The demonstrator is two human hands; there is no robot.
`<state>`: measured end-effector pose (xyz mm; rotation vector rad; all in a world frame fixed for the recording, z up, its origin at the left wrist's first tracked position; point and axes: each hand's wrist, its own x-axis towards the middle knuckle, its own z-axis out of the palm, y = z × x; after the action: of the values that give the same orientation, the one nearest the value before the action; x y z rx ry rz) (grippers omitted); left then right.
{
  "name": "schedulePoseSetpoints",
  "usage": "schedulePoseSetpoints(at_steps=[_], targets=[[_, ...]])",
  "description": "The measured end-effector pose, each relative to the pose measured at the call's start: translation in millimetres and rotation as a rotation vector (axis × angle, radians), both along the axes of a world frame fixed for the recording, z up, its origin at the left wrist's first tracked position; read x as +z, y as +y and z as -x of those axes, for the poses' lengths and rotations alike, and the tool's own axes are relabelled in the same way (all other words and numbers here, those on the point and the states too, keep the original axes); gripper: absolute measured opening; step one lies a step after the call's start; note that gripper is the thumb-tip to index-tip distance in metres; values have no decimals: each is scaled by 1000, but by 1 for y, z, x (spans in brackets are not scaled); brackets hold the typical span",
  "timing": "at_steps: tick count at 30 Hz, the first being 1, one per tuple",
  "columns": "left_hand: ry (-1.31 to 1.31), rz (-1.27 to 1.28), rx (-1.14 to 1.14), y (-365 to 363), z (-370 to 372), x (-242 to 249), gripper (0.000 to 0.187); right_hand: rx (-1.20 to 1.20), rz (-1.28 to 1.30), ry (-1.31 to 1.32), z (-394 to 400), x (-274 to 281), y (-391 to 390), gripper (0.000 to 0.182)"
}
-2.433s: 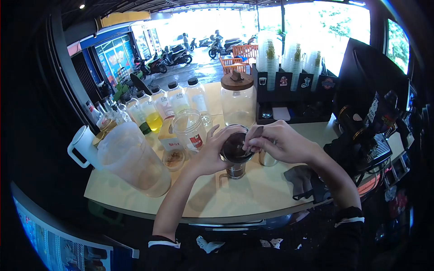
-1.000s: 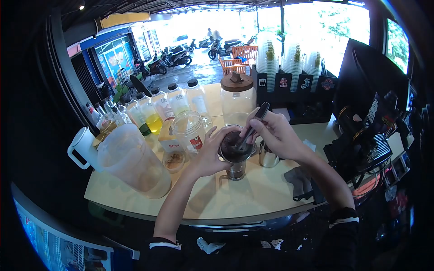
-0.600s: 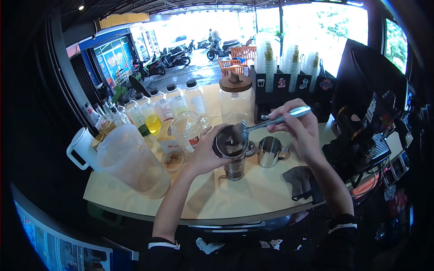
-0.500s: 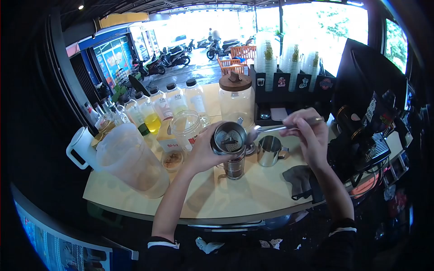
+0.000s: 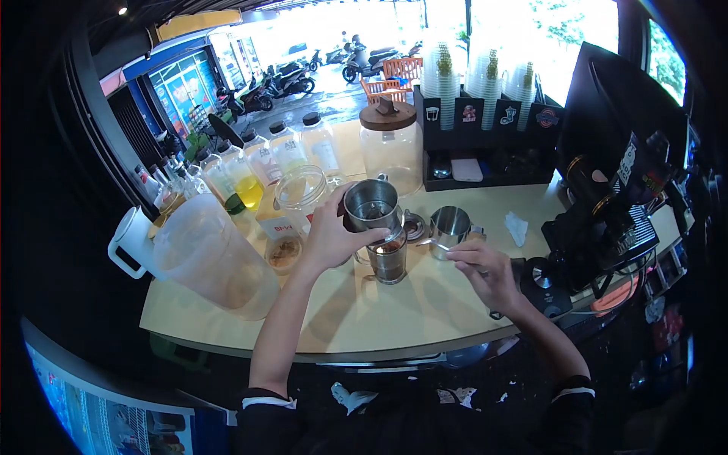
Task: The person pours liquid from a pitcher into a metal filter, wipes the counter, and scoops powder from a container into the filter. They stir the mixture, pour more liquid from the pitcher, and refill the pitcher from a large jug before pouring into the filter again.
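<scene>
My left hand [image 5: 331,235] is wrapped round a steel coffee dripper [image 5: 371,203], its open top tipped toward me. Right below it stands a glass mug [image 5: 388,262] with dark brown contents. A thin metal spoon [image 5: 437,245] is pinched in the fingers of my right hand [image 5: 487,271], its far end pointing toward the mug. Just behind the spoon is a steel pitcher [image 5: 450,227] with a handle on its right. A small round metal piece [image 5: 413,226] lies between mug and pitcher.
Left of my hand are a large cloudy plastic pitcher [image 5: 216,258], an open glass jar [image 5: 301,189] and a small bowl of brown powder [image 5: 284,254]. Bottles [image 5: 284,148] and a wood-lidded jar [image 5: 390,152] line the back. A coffee machine [image 5: 607,174] stands right.
My right hand with the spoon has dropped down and left, away from the dripper's rim, to beside the steel pitcher. The dripper stays in my left hand over the mug; the camera has tilted slightly.
</scene>
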<state>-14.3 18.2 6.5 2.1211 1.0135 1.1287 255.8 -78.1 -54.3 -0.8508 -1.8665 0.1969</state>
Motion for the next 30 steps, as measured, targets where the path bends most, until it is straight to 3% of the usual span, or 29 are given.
schedulePoseSetpoints(at_steps=[2,12,19,21,30], targets=[[-35,82,4,2,0,-4,82,15,111,-35,7,-6,2,21],[-63,139,14,-3,-5,-3,80,99,93,-150,21,-40,17,30],[-93,22,35,4,-5,-15,80,97,7,-260,15,-59,15,31],[-75,18,47,5,-6,-17,80,105,204,-330,14,-63,9,26],[-122,-12,52,3,-11,-16,78,111,192,-433,10,-78,-1,26]])
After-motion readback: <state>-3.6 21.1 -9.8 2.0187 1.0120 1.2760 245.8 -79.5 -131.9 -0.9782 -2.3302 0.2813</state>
